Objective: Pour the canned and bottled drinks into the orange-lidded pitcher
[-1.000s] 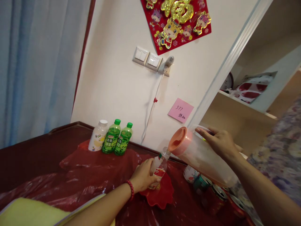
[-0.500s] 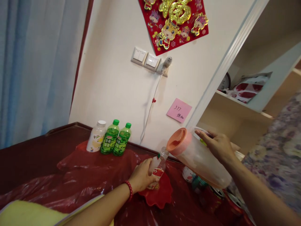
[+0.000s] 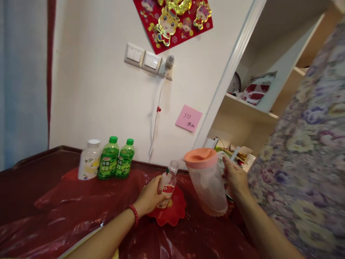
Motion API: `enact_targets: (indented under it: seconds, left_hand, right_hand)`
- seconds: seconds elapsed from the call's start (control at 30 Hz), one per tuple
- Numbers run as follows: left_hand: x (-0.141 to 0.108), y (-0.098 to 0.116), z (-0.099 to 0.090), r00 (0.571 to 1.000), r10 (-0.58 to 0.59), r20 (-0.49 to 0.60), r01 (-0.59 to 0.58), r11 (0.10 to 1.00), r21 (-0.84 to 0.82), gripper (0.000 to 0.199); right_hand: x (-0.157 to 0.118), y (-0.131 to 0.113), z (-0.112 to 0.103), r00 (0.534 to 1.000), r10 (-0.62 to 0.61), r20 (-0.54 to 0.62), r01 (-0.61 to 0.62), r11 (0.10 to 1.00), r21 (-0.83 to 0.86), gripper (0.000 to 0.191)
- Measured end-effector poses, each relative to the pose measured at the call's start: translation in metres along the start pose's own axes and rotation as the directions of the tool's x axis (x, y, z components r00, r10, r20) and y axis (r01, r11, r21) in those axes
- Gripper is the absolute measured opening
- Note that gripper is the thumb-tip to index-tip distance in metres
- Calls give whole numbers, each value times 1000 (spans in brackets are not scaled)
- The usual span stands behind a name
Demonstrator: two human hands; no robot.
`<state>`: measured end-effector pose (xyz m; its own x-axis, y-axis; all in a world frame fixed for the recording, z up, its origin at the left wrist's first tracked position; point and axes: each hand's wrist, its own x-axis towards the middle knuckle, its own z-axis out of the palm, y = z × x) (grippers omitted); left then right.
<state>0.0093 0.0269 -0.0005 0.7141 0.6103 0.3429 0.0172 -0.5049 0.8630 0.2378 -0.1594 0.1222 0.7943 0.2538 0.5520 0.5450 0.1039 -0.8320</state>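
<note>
Orange-lidded pitcher [image 3: 206, 183] leans leftward toward clear bottle [image 3: 171, 177] clasped in left hand [image 3: 149, 197]; right hand [image 3: 237, 180] seemingly grips pitcher's right side.

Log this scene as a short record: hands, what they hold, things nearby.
left hand: around an uncapped clear bottle
right hand: holding a pitcher, tilted toward the bottle
pitcher lid: orange
red dish: beneath the bottle; contact unclear
back of table: white-capped bottle beside two green-capped bottles
wall: pink note
</note>
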Motion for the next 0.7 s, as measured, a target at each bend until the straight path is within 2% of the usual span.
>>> enact_targets:
  seconds: [0.27,0.47,0.7]
  left_hand:
    - [6,-3,0,1000,1,20,0,1000,0,64]
    - [9,-4,-1,1000,19,14,-19,1000,24,67]
    - [8,13,-7,1000,2,28,-4,997,71,58]
  right_hand:
    - [-37,22,-34,961,253,-110,-213,934,287,65]
    - [-65,33,-70,897,409,-167,-295,836,463,67]
    - [-94,54,-107,806,548,-224,-339,737,585,64]
